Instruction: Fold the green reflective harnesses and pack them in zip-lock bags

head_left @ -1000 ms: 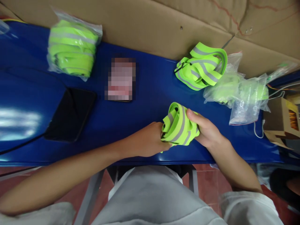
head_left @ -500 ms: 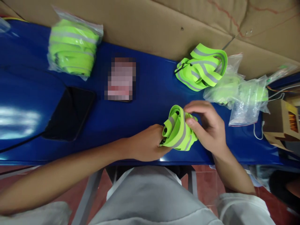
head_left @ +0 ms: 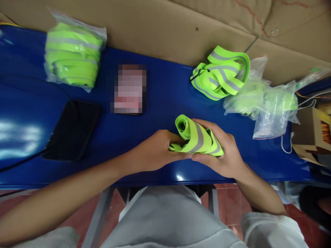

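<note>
Both my hands hold a rolled bundle of reflective strap, neon yellow-green with a grey stripe, above the front of the blue table. On the left side, my left hand pinches its edge, with part of the fingers hidden in the folds. My right hand wraps round the other side, thumb along the near face and fingers behind. One end of the roll shows a coiled hole facing up. Beyond it lies a loose tangle of the same strap with a black clip or slider.
Clear plastic bags with green straps lie at right, near a cardboard box. At left are a full zip bag of straps, a black phone with a cable, and a blurred-out rectangular item. A brown-covered panel stands behind.
My right hand has closed round the bundle, where before it touched it with fingertips. The bundle has turned and looks flatter and more tightly folded. The view has shifted slightly.
</note>
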The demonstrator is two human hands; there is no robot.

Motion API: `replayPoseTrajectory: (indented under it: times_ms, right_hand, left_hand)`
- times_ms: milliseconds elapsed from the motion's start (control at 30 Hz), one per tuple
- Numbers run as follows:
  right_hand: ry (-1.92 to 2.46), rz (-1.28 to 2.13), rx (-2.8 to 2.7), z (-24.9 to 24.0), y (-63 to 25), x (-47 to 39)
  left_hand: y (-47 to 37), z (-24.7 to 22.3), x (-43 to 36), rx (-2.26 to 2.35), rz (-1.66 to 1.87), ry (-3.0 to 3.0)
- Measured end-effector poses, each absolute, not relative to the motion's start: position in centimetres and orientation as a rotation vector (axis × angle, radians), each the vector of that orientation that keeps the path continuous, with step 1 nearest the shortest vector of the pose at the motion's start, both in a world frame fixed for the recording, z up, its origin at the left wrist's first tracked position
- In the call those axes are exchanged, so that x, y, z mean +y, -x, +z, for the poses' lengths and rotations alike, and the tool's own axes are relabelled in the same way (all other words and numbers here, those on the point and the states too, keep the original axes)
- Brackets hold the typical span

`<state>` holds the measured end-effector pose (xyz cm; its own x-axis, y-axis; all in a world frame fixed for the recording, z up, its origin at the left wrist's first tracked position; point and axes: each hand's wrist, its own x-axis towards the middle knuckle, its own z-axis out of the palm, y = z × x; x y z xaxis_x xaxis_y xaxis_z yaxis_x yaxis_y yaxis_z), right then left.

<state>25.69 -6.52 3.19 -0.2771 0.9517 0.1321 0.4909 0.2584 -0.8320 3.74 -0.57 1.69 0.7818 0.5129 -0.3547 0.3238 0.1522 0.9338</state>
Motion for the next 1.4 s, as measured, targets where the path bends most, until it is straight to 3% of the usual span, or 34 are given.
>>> replayPoseTrajectory:
  times_ms: [267, 533, 633, 833, 1000, 1200, 1400]
  right_hand:
    - [1.109, 0.978, -1.735, 2.0, -25.9, -6.3]
    - [1.074, 1.191, -1.396, -0.5, -24.6, -6.9]
    - [1.116, 1.038, -1.405, -1.0, -23.7, -6.7]
    - [1.252, 0.376, -1.636, 0.5, -26.4, -6.8]
    - [1.648, -0.529, -1.929, 1.3, -38.0, -10.1]
    - [1.933, -0.694, -2.058, 0.4, -46.2, -12.9]
    - [1.892, -0.384, -2.109, 0.7, -41.7, -12.9]
  left_hand:
    - [-3.6, 2.0, -0.6, 0.791, 0.271, -1.558]
    - [-5.0, 0.1, -1.1, 0.491, 0.617, -0.955]
    - [-5.2, 0.1, -1.2, 0.512, 0.696, -0.954]
    - [-4.9, 1.0, -1.1, 0.662, 0.767, -0.879]
    - [-4.5, 1.2, -1.1, 0.703, 0.665, -0.751]
    - [-5.0, 1.1, -1.6, 0.720, 0.606, -0.761]
    - [-4.9, 0.8, -1.0, 0.568, 0.525, -0.830]
